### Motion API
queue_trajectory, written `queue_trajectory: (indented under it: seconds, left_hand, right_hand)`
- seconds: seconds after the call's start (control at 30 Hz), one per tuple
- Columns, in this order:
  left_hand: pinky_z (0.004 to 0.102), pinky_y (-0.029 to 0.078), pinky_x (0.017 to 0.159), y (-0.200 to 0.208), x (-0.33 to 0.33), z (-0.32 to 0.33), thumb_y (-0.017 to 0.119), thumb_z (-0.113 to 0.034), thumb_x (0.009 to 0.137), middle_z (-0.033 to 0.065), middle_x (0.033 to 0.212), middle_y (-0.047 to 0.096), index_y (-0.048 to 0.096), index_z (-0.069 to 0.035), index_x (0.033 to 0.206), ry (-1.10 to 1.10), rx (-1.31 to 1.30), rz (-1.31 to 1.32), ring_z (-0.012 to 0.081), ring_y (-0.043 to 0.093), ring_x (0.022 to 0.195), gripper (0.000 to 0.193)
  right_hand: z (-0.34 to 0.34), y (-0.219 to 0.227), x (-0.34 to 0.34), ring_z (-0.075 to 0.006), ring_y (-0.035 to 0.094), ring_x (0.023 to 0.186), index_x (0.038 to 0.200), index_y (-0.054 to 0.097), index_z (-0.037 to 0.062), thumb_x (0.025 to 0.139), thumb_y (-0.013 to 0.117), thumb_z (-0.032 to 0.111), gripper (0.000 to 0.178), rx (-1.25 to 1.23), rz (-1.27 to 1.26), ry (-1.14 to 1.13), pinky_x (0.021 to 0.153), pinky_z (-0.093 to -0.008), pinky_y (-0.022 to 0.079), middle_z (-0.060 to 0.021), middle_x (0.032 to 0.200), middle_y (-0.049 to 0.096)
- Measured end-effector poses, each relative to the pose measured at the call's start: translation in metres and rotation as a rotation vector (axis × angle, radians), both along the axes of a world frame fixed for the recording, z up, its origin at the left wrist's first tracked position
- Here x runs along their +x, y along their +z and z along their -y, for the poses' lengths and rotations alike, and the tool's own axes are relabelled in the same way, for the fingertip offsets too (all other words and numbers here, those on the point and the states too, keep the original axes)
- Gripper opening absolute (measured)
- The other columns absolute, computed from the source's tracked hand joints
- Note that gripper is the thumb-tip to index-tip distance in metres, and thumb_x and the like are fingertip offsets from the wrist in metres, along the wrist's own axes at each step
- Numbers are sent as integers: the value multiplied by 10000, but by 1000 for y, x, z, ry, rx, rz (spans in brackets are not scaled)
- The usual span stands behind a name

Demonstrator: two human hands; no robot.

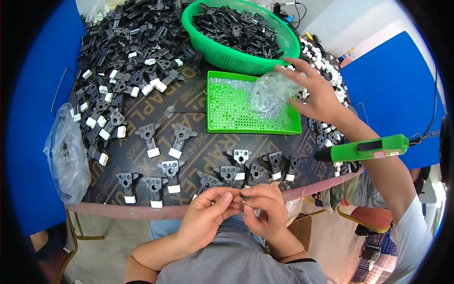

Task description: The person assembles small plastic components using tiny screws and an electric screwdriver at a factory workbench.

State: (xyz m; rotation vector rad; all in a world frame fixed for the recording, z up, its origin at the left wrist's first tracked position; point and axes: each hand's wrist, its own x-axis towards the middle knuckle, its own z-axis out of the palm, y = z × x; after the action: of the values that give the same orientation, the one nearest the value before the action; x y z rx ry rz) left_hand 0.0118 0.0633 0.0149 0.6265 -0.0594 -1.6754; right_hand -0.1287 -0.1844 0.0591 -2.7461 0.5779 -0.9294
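My left hand (208, 217) and my right hand (266, 208) meet at the table's near edge. Their fingers are pinched together at the tips; whatever small thing is between them is too small or hidden to make out. Just beyond the fingertips lie several black plastic parts with white end caps, among them one (228, 174) close to my hands and another (240, 157) behind it. A green perforated tray (227, 125) with small silvery pieces stands farther back. Another person's hand (317, 92) comes in from the right above it, fingers spread beside a clear plastic bag (274, 90).
A large green basket (222, 54) full of black parts stands at the back. Black parts (127, 47) are heaped at the left, near a crumpled clear bag (68, 156). A green electric screwdriver (369, 147) hangs at the right, across the other person's forearm. White caps (326, 64) lie behind.
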Motion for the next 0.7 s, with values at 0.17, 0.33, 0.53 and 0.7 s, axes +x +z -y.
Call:
queue_trajectory:
  seconds: [0.17, 0.33, 0.53, 0.7]
  left_hand:
    - [326, 525, 907, -2, -7, 1, 589, -159, 1009, 54, 1008, 662, 638, -18, 1154, -106, -8, -57, 152, 627, 954, 208]
    - [311, 512, 881, 0, -8, 0, 580, -166, 1014, 36, 984, 629, 614, -51, 1087, -201, 47, -57, 136, 602, 939, 140]
    - [312, 509, 865, 1, -14, 5, 562, -156, 1020, 35, 980, 602, 581, -80, 1077, -286, 25, -60, 146, 588, 938, 97]
    - [316, 503, 867, 0, -14, 8, 556, -153, 1020, 37, 990, 590, 573, -78, 1084, -341, 68, -57, 160, 583, 948, 100]
  right_hand:
    - [86, 50, -40, -222, 605, 989, 1237, 690, 162, 708, 834, 93, 552, -207, -219, -59, 812, -363, 534, -107, 1297, 532]
    - [84, 34, -52, -206, 620, 929, 1025, 756, 96, 785, 782, 41, 248, -202, -364, 13, 737, -335, 529, -83, 1158, 618]
    - [95, 48, -58, -125, 661, 762, 994, 750, 18, 894, 715, 48, 110, 82, -101, -66, 684, -262, 538, -79, 866, 721]
    - [-12, -23, -73, -91, 598, 823, 1018, 671, 16, 937, 645, 40, 88, 379, 276, -456, 757, -231, 485, -45, 918, 666]
